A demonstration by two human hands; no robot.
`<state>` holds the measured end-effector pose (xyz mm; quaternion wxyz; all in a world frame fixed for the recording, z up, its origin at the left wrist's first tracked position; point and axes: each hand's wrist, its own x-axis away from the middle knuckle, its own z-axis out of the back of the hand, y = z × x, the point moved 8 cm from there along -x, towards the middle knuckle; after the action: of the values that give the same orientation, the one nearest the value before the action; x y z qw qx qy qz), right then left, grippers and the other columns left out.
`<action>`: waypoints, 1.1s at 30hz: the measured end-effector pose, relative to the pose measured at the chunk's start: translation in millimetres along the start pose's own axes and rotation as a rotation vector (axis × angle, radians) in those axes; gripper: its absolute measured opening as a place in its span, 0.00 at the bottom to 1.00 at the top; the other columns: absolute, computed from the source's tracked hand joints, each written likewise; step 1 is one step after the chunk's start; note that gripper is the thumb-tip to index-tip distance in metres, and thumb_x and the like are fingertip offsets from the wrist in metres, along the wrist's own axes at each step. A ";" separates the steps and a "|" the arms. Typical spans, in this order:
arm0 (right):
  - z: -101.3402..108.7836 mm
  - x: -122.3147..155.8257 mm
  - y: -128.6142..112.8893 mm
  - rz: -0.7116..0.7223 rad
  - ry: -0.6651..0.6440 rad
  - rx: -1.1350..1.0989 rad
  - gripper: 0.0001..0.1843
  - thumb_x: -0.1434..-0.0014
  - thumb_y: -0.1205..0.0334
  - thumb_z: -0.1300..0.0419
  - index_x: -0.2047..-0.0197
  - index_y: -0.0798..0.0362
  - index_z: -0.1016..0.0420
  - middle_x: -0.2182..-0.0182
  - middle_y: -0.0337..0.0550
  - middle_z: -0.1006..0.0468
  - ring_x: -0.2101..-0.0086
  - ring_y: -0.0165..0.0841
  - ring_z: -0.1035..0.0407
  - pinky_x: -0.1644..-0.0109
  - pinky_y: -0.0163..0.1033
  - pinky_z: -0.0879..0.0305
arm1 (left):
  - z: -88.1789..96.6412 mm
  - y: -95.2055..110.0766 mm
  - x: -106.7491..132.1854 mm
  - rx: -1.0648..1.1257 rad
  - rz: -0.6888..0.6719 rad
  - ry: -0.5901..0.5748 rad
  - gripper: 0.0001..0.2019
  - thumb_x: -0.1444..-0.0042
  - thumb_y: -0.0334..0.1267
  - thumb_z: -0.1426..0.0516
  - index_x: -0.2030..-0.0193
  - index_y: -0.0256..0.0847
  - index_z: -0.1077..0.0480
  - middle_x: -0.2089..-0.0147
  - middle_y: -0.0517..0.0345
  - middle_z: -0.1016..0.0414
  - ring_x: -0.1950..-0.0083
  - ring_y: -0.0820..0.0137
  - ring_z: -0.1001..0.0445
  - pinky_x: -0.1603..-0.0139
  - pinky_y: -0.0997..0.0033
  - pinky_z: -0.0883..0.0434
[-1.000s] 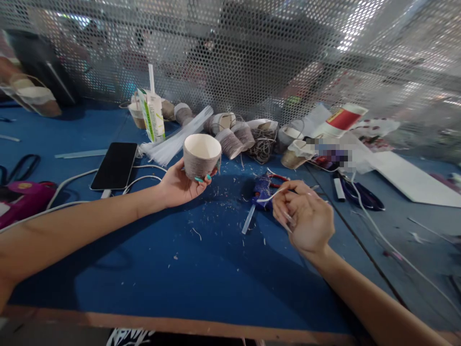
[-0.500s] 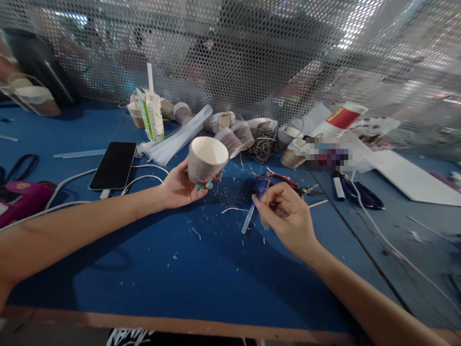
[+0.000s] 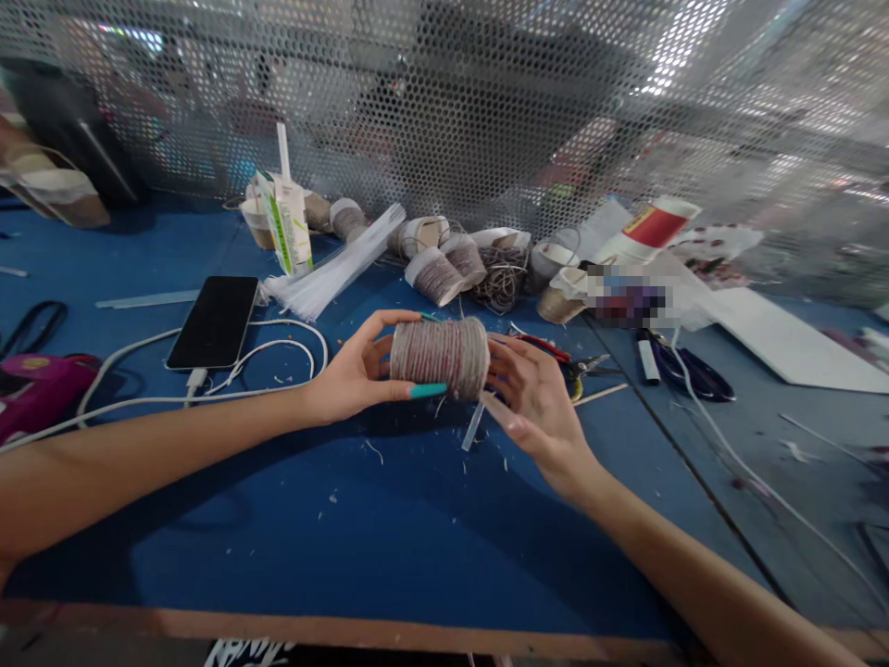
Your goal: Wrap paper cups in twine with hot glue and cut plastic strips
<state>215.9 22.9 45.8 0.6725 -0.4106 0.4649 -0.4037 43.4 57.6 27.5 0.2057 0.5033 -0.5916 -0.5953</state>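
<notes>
A paper cup wrapped in grey-brown twine (image 3: 439, 355) lies on its side in the air above the blue table (image 3: 389, 519). My left hand (image 3: 354, 375) grips its base end, thumb under it and fingers over it. At the cup's other end my right hand (image 3: 538, 408) rests its spread fingers against the mouth. A blue glue gun sits mostly hidden behind the cup and my right hand; its clear glue stick (image 3: 472, 428) pokes out below.
Several more twine-wrapped cups (image 3: 436, 275) and a twine tangle (image 3: 501, 278) line the perforated metal screen. A phone (image 3: 217, 321) with white cable lies left. A milk carton (image 3: 284, 220), clear sticks (image 3: 333, 269), pliers (image 3: 566, 357), scissors (image 3: 684, 371) and a white board (image 3: 784, 343) surround them.
My left hand turned the cup from upright onto its side and brought it toward the middle. My right hand dropped the thin strand and came up against the cup's open end.
</notes>
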 end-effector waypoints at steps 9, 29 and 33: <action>-14.3 -1.1 1.5 -0.062 -0.066 0.020 0.39 0.54 0.55 0.31 0.45 0.44 0.49 0.50 0.48 0.30 0.49 0.40 0.31 0.43 0.55 0.35 | -9.5 8.3 5.0 -0.109 -0.176 -0.140 0.31 0.58 0.29 0.33 0.46 0.48 0.37 0.43 0.52 0.40 0.42 0.62 0.35 0.44 0.61 0.33; -14.4 6.4 -35.3 0.388 -0.223 0.534 0.34 0.48 0.55 0.42 0.39 0.47 0.48 0.41 0.52 0.43 0.38 0.49 0.50 0.36 0.60 0.50 | -18.1 -13.9 6.3 -0.200 0.208 -0.234 0.32 0.58 0.34 0.33 0.45 0.45 0.39 0.43 0.51 0.36 0.41 0.59 0.34 0.42 0.54 0.32; -16.4 13.0 -50.4 0.514 -0.252 0.515 0.32 0.46 0.59 0.46 0.37 0.46 0.48 0.44 0.50 0.35 0.42 0.47 0.42 0.39 0.61 0.48 | -13.9 -17.0 3.4 -0.271 0.200 -0.200 0.32 0.58 0.33 0.34 0.45 0.44 0.40 0.41 0.49 0.38 0.40 0.58 0.36 0.42 0.53 0.32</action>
<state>195.3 -9.1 85.0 0.8849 -0.1446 0.3497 -0.2716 59.7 51.4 13.7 0.2698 0.3484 -0.5706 -0.6930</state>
